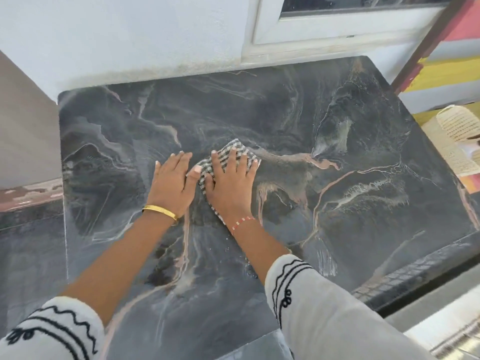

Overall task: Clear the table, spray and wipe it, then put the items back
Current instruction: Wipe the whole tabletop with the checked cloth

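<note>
At frame centre the right hand (pixel 230 183) presses flat, fingers spread, on a checked cloth (pixel 228 158) on the dark marble-patterned table (pixel 337 126). The left hand (pixel 172 181) lies flat just beside it, bracing. Overlapping strokes out to the edges would likely wipe best. A woven item (pixel 457 126) sits off the table at right; nothing blocks the cloth.

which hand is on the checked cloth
The right hand, the one with the red and white beaded bracelet, presses flat on the checked cloth. The left hand, with the gold bangle, lies flat on the bare marble table beside it.
</note>
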`<state>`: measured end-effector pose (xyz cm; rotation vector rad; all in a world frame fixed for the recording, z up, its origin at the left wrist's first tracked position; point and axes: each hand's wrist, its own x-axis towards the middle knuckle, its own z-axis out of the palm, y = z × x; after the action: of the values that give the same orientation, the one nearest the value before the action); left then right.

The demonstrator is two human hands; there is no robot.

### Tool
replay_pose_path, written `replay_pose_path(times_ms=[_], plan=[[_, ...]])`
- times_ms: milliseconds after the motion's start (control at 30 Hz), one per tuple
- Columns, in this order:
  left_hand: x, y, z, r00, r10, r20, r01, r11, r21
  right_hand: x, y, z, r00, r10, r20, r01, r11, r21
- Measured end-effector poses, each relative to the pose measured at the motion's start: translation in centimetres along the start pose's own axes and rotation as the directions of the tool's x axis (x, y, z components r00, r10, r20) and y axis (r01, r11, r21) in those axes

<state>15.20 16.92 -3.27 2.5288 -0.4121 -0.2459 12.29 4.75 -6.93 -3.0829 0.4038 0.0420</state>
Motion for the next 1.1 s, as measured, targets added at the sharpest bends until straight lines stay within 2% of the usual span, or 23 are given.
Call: replay_pose_path(times_ms=[133, 233, 433, 600, 867, 1100], plan=[[-1.5, -0.6, -0.6, 1.0, 0.025, 0.018, -0.026, 0.999, 0.023, -3.0, 0.0, 0.1, 0.984, -0.177, 0.005, 0.177, 0.984, -0.002], [-2.2, 0.7, 0.4, 0.999, 0.04, 0.035, -0.04, 0.999, 0.023, -4.7, 2.3, -0.2, 0.96, -0.265, 0.086, 0.264, 0.964, 0.027], [-3.2, 6.0, 3.7, 0.989, 0.132, 0.063, -0.135, 0.99, 0.036, -6.9, 8.7, -0.8, 0.966, -0.23, 0.119, 0.228, 0.973, 0.036], [-4.5, 10.7, 7.7, 0.982, 0.149, 0.118, -0.152, 0.988, 0.02, -8.2, 15.7, -0.9, 0.961, -0.249, 0.115, 0.246, 0.968, 0.044], [-7.6, 15.9, 12.6, 0.963, 0.195, 0.185, -0.198, 0.98, 0.0, -11.6, 24.8, -1.0, 0.995, -0.043, 0.095, 0.041, 0.999, 0.017], [-9.5, 16.7, 13.8, 0.948, 0.246, 0.202, -0.253, 0.967, 0.012, -15.8, 26.5, -0.1, 0.978, 0.206, 0.029, -0.207, 0.978, 0.032]])
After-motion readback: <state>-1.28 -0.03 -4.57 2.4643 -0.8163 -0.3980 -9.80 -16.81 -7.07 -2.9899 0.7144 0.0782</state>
